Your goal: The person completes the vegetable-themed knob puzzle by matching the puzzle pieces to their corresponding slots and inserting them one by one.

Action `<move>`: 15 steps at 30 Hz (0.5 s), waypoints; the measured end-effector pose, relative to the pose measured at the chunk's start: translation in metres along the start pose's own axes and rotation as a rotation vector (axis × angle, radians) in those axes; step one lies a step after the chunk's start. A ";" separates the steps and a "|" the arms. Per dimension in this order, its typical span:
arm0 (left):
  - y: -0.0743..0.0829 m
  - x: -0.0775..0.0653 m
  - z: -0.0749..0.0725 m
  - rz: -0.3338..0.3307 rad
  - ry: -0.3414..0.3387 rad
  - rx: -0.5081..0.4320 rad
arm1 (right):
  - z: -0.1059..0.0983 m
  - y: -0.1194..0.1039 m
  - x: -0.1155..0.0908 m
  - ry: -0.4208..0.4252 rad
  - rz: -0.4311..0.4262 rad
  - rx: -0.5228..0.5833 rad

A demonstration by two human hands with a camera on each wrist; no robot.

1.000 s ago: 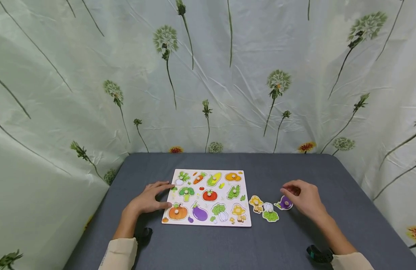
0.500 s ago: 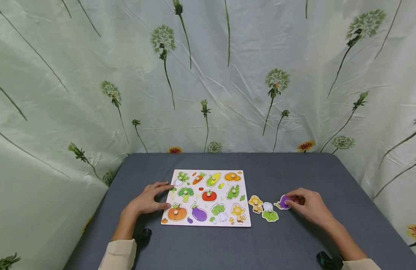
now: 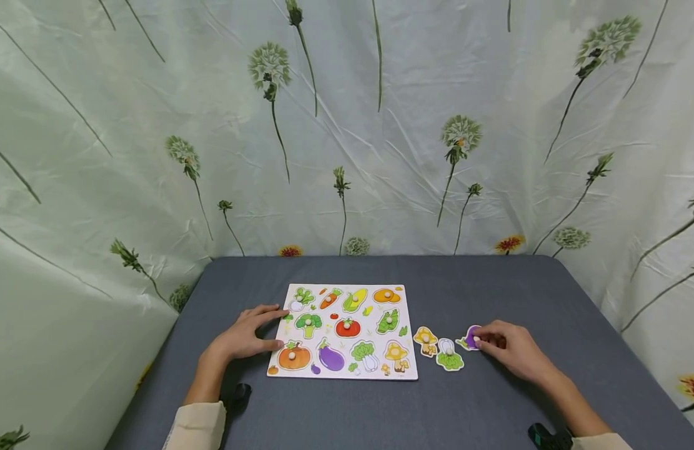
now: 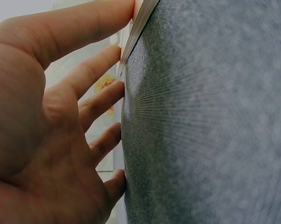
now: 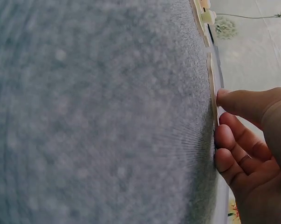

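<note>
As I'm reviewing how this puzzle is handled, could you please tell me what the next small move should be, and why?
Probably lift the eggplant piece: the right hand pinches it at the table, the matching eggplant shape on the board shows no knob, and the left hand touches the board's edge.

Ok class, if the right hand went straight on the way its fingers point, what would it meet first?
The loose eggplant, right at the fingertips of the right hand. Past it, the green-and-white piece or loose mushroom probably comes next; height is unclear.
</note>
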State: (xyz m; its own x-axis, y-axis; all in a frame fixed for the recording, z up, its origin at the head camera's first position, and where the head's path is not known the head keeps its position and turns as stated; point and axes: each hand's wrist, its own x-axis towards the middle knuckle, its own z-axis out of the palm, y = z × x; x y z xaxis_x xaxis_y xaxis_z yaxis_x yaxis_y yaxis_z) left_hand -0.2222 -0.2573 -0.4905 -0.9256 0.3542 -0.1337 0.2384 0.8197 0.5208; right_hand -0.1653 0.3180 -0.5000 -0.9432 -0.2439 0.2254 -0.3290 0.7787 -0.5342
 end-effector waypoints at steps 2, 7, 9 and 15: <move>-0.001 0.000 0.000 -0.002 0.002 -0.002 | 0.000 0.001 0.000 -0.003 0.012 0.010; -0.002 0.001 0.000 0.001 0.005 -0.001 | 0.000 0.004 -0.001 -0.010 0.023 0.049; -0.002 0.001 0.000 0.001 0.004 -0.001 | -0.001 0.005 -0.001 -0.016 0.026 0.063; 0.001 0.000 0.000 0.000 -0.003 0.000 | 0.001 0.007 -0.003 -0.017 0.024 0.070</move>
State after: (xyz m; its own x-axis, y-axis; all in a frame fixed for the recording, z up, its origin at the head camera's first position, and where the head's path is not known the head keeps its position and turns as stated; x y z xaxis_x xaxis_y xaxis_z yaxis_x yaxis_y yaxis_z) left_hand -0.2220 -0.2563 -0.4894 -0.9248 0.3553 -0.1360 0.2384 0.8198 0.5206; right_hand -0.1654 0.3236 -0.5055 -0.9513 -0.2360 0.1984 -0.3082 0.7421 -0.5953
